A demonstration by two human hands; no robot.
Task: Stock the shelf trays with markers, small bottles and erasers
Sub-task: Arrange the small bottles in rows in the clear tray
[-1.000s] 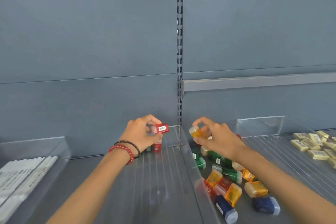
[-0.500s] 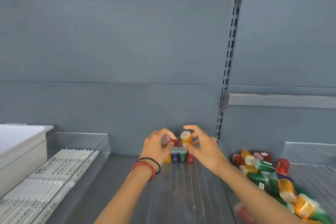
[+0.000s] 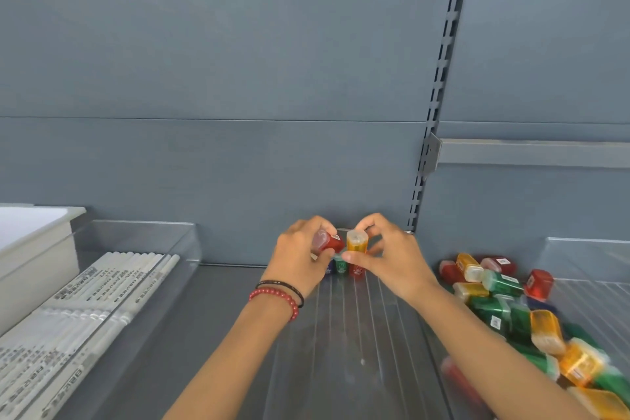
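Small orange bottle (image 3: 357,242), upright with its pale cap on top, pinched between the thumb and curled fingers of the right hand (image 3: 388,259). Held at the far end of the clear middle tray (image 3: 341,351), just above a short row of bottles (image 3: 340,265) standing against the back wall.

Just left of it, almost touching, a red bottle (image 3: 329,242), tilted with its clear cap leaning left, gripped in the curled fingers of the left hand (image 3: 296,261). Both hands closed round their bottles, neither one free.

In the row: a green bottle in the middle, a red one to its right, a dark blue one half behind the left thumb.

Orange bottle with its long axis vertical, over the right end of the row. Probably only a short lowering needed, and the right hand nearer that end. Red bottle likely in need of righting first.

Cannot tell whether the orange bottle's base touches the row, nor how many bottles stand behind the left hand.

To the right, a second tray with a loose pile of bottles (image 3: 504,310), red, green and orange, lying on their sides. Nearest ones blurred, cut off by the frame edge and partly covered by the right forearm.

To the left, white markers (image 3: 85,300) laid side by side, running near to far. Beyond them a white box (image 3: 30,242), cut off at the left edge.

No erasers in view.
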